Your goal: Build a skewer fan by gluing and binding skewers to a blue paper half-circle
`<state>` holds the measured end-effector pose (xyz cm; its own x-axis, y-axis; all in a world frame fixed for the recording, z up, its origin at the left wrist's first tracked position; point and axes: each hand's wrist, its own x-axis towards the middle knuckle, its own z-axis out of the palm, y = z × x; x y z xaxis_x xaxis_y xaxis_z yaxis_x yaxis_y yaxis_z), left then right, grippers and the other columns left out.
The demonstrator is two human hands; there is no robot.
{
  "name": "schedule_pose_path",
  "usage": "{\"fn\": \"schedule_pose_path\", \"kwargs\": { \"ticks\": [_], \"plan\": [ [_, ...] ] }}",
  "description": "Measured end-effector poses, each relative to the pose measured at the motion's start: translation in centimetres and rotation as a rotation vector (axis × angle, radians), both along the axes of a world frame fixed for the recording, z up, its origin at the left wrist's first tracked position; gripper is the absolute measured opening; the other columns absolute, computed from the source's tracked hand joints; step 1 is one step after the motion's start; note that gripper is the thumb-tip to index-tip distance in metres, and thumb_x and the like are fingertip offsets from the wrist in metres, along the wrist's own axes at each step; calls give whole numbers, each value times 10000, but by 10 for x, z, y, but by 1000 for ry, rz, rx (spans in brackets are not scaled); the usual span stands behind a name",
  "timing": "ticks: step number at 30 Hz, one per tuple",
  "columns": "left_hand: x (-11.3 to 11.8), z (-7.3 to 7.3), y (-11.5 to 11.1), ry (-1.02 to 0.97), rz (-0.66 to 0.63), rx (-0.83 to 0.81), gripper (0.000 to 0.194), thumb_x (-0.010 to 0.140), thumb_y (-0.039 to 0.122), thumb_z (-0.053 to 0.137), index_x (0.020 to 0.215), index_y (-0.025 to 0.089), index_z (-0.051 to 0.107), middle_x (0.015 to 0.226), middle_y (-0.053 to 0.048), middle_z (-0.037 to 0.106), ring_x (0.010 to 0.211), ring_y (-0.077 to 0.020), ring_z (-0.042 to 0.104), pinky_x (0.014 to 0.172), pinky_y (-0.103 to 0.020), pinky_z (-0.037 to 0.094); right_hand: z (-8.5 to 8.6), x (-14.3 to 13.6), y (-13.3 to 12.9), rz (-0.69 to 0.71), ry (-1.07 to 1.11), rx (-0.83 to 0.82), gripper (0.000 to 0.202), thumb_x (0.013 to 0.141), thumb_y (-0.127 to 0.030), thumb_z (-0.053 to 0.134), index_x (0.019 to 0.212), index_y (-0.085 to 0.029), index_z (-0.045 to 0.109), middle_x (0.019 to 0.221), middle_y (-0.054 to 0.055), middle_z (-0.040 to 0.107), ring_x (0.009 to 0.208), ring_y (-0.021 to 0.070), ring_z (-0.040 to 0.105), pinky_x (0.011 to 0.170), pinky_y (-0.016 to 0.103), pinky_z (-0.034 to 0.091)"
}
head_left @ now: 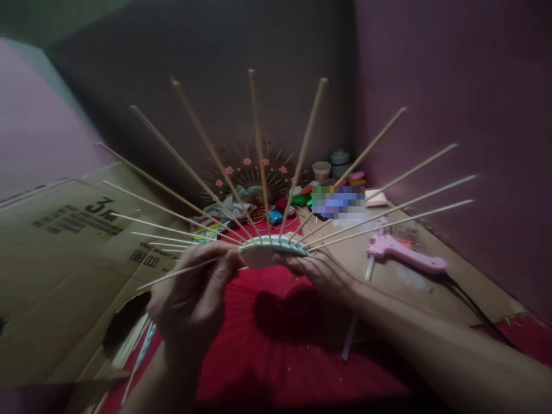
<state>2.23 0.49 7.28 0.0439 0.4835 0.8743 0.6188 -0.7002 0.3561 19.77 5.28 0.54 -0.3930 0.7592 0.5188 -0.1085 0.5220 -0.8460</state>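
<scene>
A pale round disc (pixel 263 256) with a banded rim is held up before me, seen nearly edge-on. Thin wooden sticks (pixel 259 144) fan out from its rim to the left, upward and to the right, like rays. My left hand (pixel 194 287) is closed at the disc's left edge, with one wooden stick (pixel 176 275) between its fingers, pointing down to the left. Around the right side of the disc my right hand (pixel 314 273) grips it, some fingers hidden beneath.
A pink glue gun (pixel 405 253) with a cord lies at right on a cardboard sheet (pixel 474 287). At left leans a cardboard box (pixel 64 241). A fan-shaped piece with pink flowers (pixel 248 163), a cup (pixel 321 171) and craft bits stand behind the red cloth (pixel 267 356).
</scene>
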Motion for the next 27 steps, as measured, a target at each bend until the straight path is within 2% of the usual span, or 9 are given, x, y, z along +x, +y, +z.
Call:
{"fn": "schedule_pose_path", "kwargs": {
  "ticks": [4, 8, 12, 19, 24, 27],
  "plan": [
    [-2, -4, 7, 125, -44, -56, 114, 804, 99, 606, 863, 190, 641, 667, 46, 619, 520, -56, 575, 488, -174, 469, -11, 1, 1, 5, -4, -66, 274, 835, -264, 461, 953, -180, 694, 967, 40, 715, 907, 154, 674, 802, 247, 575],
    [-8, -10, 11, 142, -89, -59, 125, 814, 86, 595, 877, 189, 629, 697, 46, 625, 546, -48, 590, 527, -163, 481, -18, 2, 4, -39, -90, -71, 248, 844, -237, 464, 891, -201, 705, 809, 22, 716, 868, 156, 678, 827, 262, 570],
    [-5, -11, 13, 181, -103, -34, 123, 810, 87, 602, 884, 183, 619, 721, 38, 632, 578, -55, 607, 560, -168, 490, -12, 3, 2, -45, -96, -65, 240, 845, -255, 468, 825, -221, 705, 760, 13, 702, 855, 157, 671, 882, 282, 544],
    [-4, -10, 13, 325, -15, 13, 128, 809, 113, 612, 920, 173, 596, 787, 2, 675, 679, -100, 653, 610, -196, 499, 1, -1, -3, -40, 29, -123, 164, 789, -268, 539, 709, -218, 674, 646, -7, 645, 767, 135, 661, 831, 245, 559],
    [-7, -11, 17, 368, -29, 22, 142, 818, 112, 596, 944, 174, 580, 816, -19, 679, 699, -119, 657, 604, -215, 506, 8, -2, -5, -36, 42, -82, 204, 782, -301, 518, 701, -222, 687, 792, 18, 696, 744, 130, 658, 808, 271, 574],
    [-7, -12, 19, 446, -4, 121, 152, 817, 105, 597, 950, 174, 571, 790, -20, 677, 652, -113, 643, 592, -221, 503, 9, -1, -7, -57, -37, -6, 259, 821, -322, 468, 758, -223, 699, 820, 28, 706, 762, 139, 671, 769, 277, 586]
  ]
}}
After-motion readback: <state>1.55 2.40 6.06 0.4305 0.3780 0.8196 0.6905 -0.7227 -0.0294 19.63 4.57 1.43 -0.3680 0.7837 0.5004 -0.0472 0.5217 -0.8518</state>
